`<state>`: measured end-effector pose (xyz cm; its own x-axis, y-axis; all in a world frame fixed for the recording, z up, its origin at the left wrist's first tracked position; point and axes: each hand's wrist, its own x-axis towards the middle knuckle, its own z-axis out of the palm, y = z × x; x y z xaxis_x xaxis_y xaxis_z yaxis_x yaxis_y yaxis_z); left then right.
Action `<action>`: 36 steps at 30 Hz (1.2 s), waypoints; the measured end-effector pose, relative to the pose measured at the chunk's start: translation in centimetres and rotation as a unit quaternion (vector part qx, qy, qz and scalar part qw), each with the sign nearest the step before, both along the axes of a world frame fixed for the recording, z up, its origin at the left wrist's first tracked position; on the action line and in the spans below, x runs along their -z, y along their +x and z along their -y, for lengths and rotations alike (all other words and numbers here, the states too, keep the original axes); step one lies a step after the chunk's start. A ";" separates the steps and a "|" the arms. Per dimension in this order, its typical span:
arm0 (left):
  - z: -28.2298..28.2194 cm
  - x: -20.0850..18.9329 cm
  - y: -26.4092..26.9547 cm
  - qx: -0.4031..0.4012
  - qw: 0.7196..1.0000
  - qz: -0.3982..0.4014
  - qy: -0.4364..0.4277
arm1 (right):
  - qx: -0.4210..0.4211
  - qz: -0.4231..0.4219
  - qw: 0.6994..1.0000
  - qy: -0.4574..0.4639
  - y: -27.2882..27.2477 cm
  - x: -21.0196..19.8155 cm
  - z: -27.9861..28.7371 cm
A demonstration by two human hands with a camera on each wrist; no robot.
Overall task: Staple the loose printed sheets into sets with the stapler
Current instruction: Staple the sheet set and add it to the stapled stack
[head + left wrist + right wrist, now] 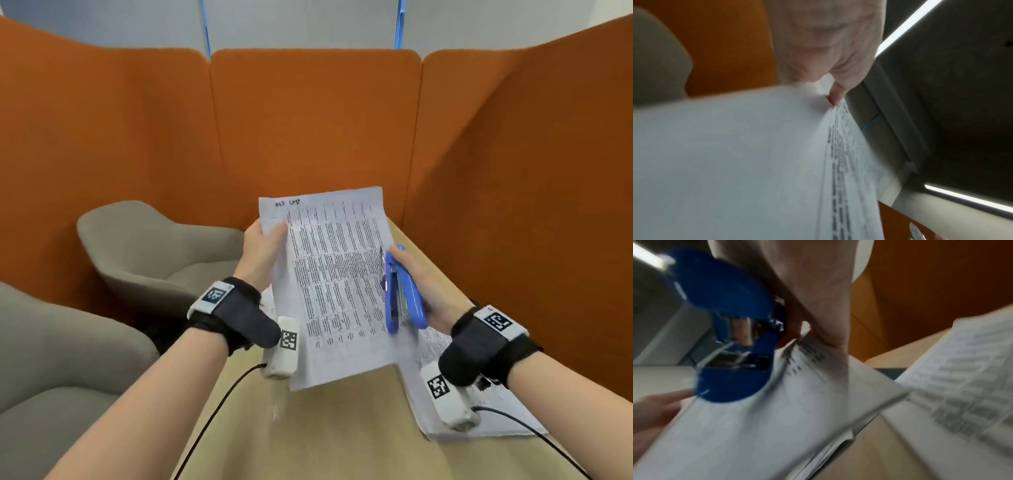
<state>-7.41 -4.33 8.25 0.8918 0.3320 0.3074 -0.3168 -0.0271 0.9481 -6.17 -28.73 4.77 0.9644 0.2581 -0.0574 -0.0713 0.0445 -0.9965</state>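
My left hand point(265, 245) pinches a set of printed sheets point(334, 284) near its top left corner and holds it up above the table. In the left wrist view the thumb point(835, 95) presses on the sheets point(735, 162). My right hand point(423, 281) grips a blue stapler point(404, 291) at the set's right edge, the stapler's mouth facing the paper. The right wrist view, blurred, shows the stapler point(729, 344) against the held sheets point(777, 418). More printed sheets point(455, 387) lie on the table under my right wrist.
A light wooden table point(342, 428) runs ahead of me. Orange padded partition panels point(315, 130) enclose the booth. Two grey armchairs point(150, 253) stand at the left. Black cables point(219, 407) trail from both wrist cameras across the table.
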 end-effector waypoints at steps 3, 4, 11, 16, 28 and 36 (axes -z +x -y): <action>2.4 2.1 3.0 0.047 0.991 -0.122 0.026 | 0.073 -0.026 0.995 -0.066 0.3 -0.2 3.3; 3.0 3.1 3.9 0.054 0.984 -0.162 0.053 | 0.100 -0.046 0.991 -0.074 0.7 0.1 4.6; 2.0 9.1 8.1 0.052 0.775 -0.329 0.537 | 0.171 -0.153 0.944 -0.236 1.0 4.4 13.0; 0.1 11.7 11.0 0.049 0.708 -0.383 0.591 | 0.164 -0.186 0.914 -0.322 0.8 5.3 14.3; -1.8 13.5 12.7 0.020 0.600 -0.380 0.704 | 0.185 -0.066 0.859 -0.472 1.8 5.0 10.7; -1.0 12.3 12.0 0.011 0.567 -0.351 0.745 | 0.076 -0.084 0.977 -0.179 0.6 4.5 5.8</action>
<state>4.56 -3.37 -4.00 0.9671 0.1554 -0.2015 0.1076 -0.9673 -0.2295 -5.59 -34.49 0.29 0.9592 0.0467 -0.2788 -0.2549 -0.2830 -0.9246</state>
